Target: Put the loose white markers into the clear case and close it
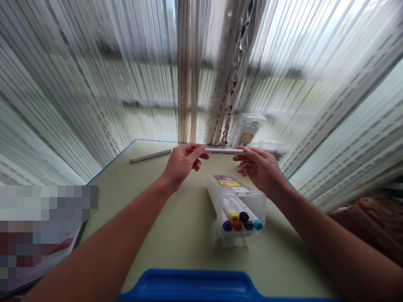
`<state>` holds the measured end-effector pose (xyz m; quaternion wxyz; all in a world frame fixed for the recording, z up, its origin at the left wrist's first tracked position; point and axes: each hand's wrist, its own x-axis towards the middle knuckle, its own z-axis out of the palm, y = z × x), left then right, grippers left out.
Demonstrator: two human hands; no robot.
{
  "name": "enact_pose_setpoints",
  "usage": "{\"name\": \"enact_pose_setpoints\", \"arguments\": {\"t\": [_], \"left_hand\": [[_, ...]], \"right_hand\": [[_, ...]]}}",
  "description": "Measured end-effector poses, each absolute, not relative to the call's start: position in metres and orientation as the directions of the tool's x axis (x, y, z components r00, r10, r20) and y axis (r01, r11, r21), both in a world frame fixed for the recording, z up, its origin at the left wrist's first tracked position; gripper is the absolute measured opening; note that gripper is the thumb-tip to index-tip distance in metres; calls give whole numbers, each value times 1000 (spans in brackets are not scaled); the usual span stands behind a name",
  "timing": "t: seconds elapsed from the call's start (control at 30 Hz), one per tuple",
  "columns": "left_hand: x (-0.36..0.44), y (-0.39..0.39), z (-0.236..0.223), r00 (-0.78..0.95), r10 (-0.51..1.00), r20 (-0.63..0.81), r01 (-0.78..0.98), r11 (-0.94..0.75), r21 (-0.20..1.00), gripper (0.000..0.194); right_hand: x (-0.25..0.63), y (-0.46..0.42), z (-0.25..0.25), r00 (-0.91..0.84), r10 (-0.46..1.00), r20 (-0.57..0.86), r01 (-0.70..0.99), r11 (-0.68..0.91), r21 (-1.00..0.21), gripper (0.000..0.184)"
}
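A slim white marker (223, 151) is stretched level between my two hands above the far part of the table. My left hand (184, 161) pinches its left end, and my right hand (260, 165) grips the right end between thumb and fingers. Nearer to me, a clear plastic marker case (214, 195) lies on its side with its open end toward me. Several white markers (234, 212) are inside, their purple, yellow, orange, black, green and light blue ends showing. Left of my left hand, another white marker with pink ends (149, 156) lies on the table.
The pale table (170, 235) has a blue rim with a moulded blue tray (195, 285) at my side. A clear case (252, 126) stands at the back right, beside more clear plastic. A blurred-out magazine-like thing (53, 247) is at left. Striped curtains (151, 75) hang behind.
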<state>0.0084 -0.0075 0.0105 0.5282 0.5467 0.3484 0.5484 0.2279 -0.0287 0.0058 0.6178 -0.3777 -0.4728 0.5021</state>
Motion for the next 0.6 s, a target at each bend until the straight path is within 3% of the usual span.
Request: {"name": "enact_pose_setpoints", "arguments": {"t": [0.6], "left_hand": [[8, -9, 12, 162, 971, 174, -279, -125, 952, 25]], "right_hand": [[227, -31, 11, 45, 990, 136, -325, 143, -935, 21]]}}
